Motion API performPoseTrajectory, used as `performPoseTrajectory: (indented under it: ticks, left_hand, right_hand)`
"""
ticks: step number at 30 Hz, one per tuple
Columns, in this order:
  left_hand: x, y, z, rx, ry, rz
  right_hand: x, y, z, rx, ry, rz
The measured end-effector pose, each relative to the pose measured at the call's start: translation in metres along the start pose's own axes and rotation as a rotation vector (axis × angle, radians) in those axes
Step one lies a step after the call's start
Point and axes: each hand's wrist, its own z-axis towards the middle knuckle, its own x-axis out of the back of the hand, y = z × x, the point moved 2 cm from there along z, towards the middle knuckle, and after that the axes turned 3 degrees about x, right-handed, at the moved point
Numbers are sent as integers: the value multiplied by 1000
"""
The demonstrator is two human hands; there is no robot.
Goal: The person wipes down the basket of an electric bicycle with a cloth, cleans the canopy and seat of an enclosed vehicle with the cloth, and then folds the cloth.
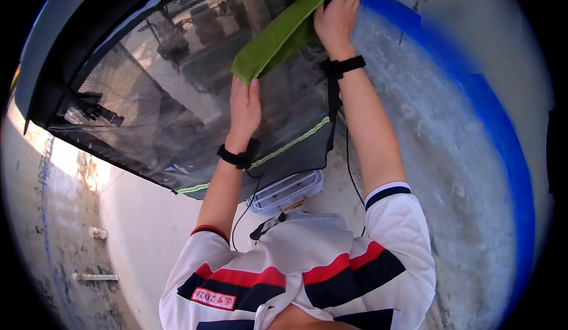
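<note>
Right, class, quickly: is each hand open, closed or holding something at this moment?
Left hand: closed, holding the lower end of the long green fabric cloth.
Right hand: closed, holding the cloth's upper end.

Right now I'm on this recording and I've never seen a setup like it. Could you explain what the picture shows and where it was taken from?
There is no machine here: these are a person's bare hands. The single picture comes from a camera worn on that person's head, looking forward and down, so their own shirt fills the bottom. The view looks bent and has black corners.

The left hand holds the lower end of a green cloth; the right hand holds its upper end. Each wrist wears a black band. Behind the cloth is a dark, partly see-through mesh panel; whether the cloth touches it, I cannot tell. Lower down, a light plastic basket sits on the pale floor.
</note>
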Motion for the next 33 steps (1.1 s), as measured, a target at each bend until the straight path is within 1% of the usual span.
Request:
performPoseTrajectory:
  ticks: [1, 4, 6, 7, 9, 12, 14, 19, 25, 31, 33]
  left_hand:
    - [-1, -4, -1, -20, -4, 14]
    - [-6, -14, -4, -73, -21, 45]
    - [-11, -16, -6, -93, -38, 63]
    - [-14, -19, -7, -96, -51, 124]
    - [-20, -27, -13, -102, -80, 248]
    - [-32, -39, -28, -18, -149, 382]
    - [-40, -42, -41, 1, -195, 414]
    - [-54, -56, -66, 29, -327, 448]
    - [-64, -69, -100, -12, -392, 495]
    - [-73, -83, -130, 17, -479, 512]
    - [-73, -83, -136, 16, -473, 499]
  right_hand:
    - [-1, 4, -3, -10, -9, -15]
    - [-2, 15, -20, -132, -6, 32]
    - [-7, 30, -35, -105, 2, 62]
    - [-8, 36, -41, -93, 6, 77]
    - [-7, 44, -55, -148, -43, 97]
    - [-6, 52, -75, -221, -126, 155]
    - [-5, 57, -92, -264, -177, 193]
    - [-3, 68, -135, -347, -276, 168]
    - [3, 84, -194, -353, -310, 219]
    - [13, 108, -272, -470, -509, 129]
    - [19, 111, -290, -554, -576, 99]
